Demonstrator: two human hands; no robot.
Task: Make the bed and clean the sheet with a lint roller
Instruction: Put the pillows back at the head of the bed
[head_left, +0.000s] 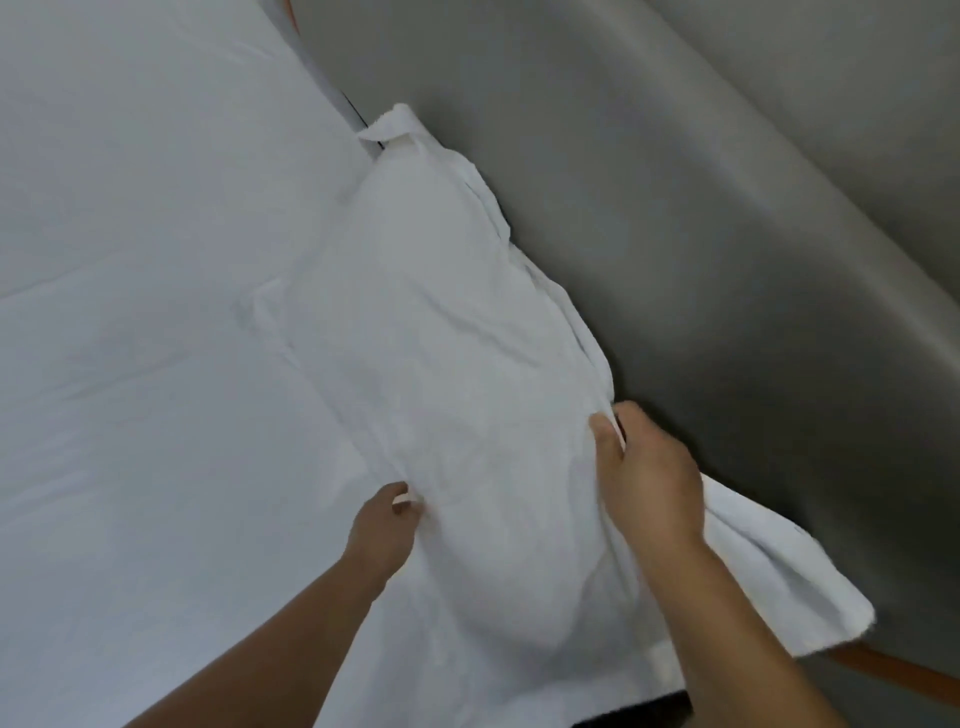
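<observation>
A white pillow (447, 332) in a creased white case lies along the right edge of the bed, against the grey padded headboard. My left hand (382, 525) pinches the pillow's near left side, its fingertips tucked into the fabric. At the pillow's right edge my right hand (644, 473) has its fingers curled around the case. The loose open end of the case (779, 587) hangs past my right wrist. A smooth white sheet (135, 260) covers the bed to the left. No lint roller is in view.
The grey padded headboard (675, 208) fills the right half of the view. A strip of wooden frame (893, 670) shows at the lower right. A dark gap (363, 124) runs between mattress and headboard at the top.
</observation>
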